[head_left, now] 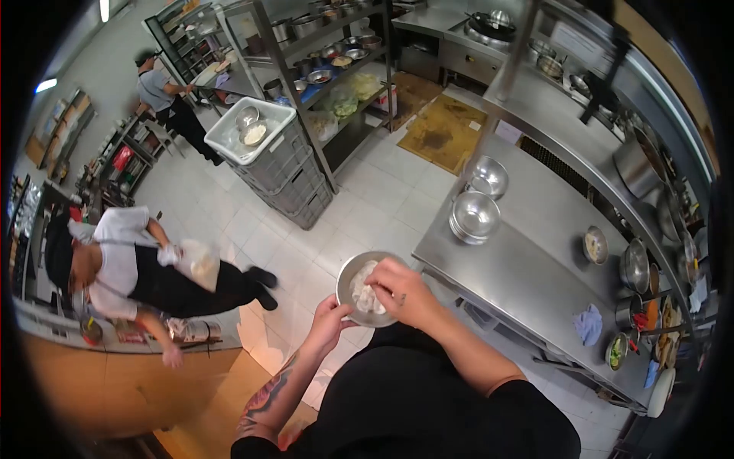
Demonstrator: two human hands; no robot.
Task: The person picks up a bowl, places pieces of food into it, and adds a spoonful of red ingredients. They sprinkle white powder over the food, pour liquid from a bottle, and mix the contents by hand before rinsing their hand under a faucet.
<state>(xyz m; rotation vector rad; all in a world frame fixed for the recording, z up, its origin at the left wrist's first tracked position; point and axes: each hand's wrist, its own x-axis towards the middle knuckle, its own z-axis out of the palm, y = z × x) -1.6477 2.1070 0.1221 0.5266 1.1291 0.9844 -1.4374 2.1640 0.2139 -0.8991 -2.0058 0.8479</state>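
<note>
While the left hand [329, 323] supports it, the metal bowl [346, 281]: held before the torso, mouth upward, beside the steel table [527, 256] but not on it.
Left hand: partly closed on the bowl's side, thumb at the rim.
Right hand [405, 294]: fingers bunched and dipped inside; they seem to touch the pale pieces [368, 300], but whether they grip one I cannot tell.
Pale pieces: gathered in the bowl, too small in this view to identify.
Step in hand: handling or sorting the contents, I judge.
Next move: calls for a steady bowl and light fingertips.
</note>
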